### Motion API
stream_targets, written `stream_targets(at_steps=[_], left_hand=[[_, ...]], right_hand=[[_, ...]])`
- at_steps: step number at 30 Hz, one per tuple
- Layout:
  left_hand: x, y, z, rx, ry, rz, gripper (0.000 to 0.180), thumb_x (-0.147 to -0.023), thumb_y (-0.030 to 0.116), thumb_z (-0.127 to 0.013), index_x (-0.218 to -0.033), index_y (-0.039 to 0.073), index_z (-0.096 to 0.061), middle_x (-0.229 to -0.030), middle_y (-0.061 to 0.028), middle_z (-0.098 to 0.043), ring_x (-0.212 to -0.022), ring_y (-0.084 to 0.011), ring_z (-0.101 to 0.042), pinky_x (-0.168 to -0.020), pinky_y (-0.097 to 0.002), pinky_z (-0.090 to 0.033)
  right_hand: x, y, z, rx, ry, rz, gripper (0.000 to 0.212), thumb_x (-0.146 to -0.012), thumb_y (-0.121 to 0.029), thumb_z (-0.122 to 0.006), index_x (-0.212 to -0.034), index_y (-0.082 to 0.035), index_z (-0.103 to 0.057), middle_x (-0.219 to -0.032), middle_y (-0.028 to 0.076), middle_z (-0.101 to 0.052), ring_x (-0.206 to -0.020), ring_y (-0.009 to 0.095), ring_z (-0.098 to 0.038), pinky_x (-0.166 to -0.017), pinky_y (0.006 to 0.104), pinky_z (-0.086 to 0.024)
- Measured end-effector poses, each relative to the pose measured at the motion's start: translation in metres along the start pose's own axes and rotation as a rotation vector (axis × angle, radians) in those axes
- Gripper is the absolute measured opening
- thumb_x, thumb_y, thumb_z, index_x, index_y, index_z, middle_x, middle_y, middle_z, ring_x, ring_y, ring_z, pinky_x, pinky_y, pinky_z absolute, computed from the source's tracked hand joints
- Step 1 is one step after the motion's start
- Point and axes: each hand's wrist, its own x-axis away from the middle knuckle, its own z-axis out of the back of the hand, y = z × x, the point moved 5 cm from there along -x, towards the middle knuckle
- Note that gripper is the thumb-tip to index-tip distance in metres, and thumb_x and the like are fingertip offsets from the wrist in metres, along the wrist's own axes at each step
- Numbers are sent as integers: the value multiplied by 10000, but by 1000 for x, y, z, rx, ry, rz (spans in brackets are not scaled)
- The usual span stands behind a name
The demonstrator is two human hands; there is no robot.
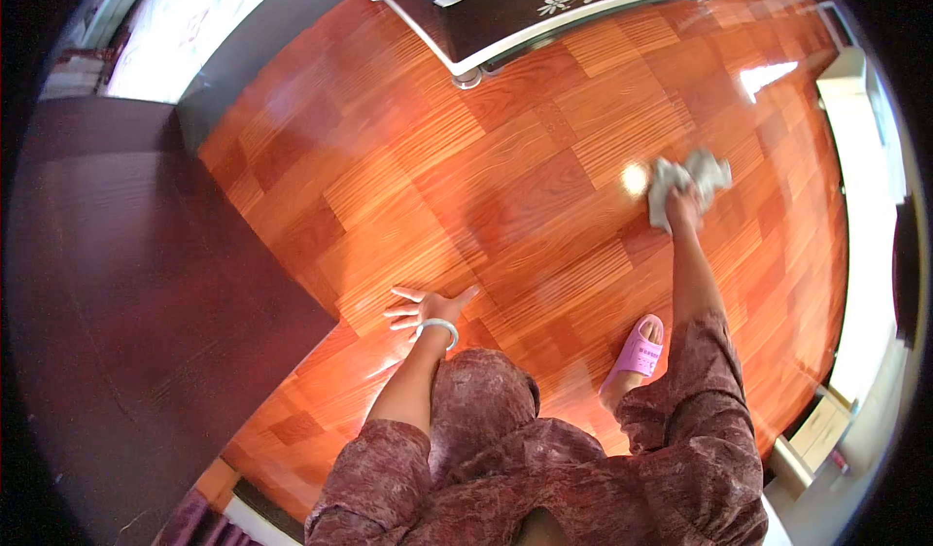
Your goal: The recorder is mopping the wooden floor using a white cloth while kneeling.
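Note:
A pale grey-white cloth (pixel 711 171) lies bunched on the glossy reddish-brown wood floor (pixel 530 172). My right hand (pixel 684 208) is closed on it with the arm stretched out ahead and to the right; hand and cloth are slightly blurred. Nearer to me and to the left, my left hand (pixel 433 307) holds nothing, its fingers spread just over or on the floor; I cannot tell if the palm touches. A pale bangle (pixel 439 325) circles that wrist.
A dark brown wooden panel (pixel 165 303) fills the left side. Ahead stands a low dark cabinet with white edging and a flower pattern (pixel 573 7), on a round metal foot (pixel 467 79). White furniture (pixel 863 225) lines the right. My foot wears a pink slipper (pixel 638 357).

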Motion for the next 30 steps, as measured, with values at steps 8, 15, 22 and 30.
stream_targets(at_steps=[8,15,22,30], left_hand=[[1,2,5,18,-23,-29,1664,-530,655,-893,-1475,58,338,-1482,-418,307,-1399,-604,218,-1095,-754,-93],[-9,-5,7,-7,-7,-14,1719,-458,732,-875,-1480,59,331,-1499,-415,278,-1427,-576,184,-1065,-773,-135],[-96,-43,-41,-368,357,264,1638,-527,706,-864,-1506,78,289,-1492,-420,286,-1412,-598,193,-1077,-769,-119],[-2,1,3,-43,-33,-37,1648,-532,726,-849,-1488,70,323,-1506,-401,281,-1424,-574,201,-1071,-774,-124]], right_hand=[[87,-22,-26,-26,123,-224,644,-924,-495,-462,-1477,-169,-418,-1444,146,-489,-1313,332,-471,-1079,473,-381],[232,-301,-68,-35,-42,685,625,-893,-453,-589,-1435,-160,-483,-1451,199,-442,-1331,370,-423,-1059,506,-383],[495,-342,-74,9,-512,1617,617,-858,-383,-659,-1441,-242,-510,-1568,167,-297,-1469,362,-251,-1186,586,-183],[367,-294,-55,-157,-130,1700,418,-908,-346,-600,-1292,-182,-584,-1434,74,-463,-1318,270,-452,-1096,666,-247]])
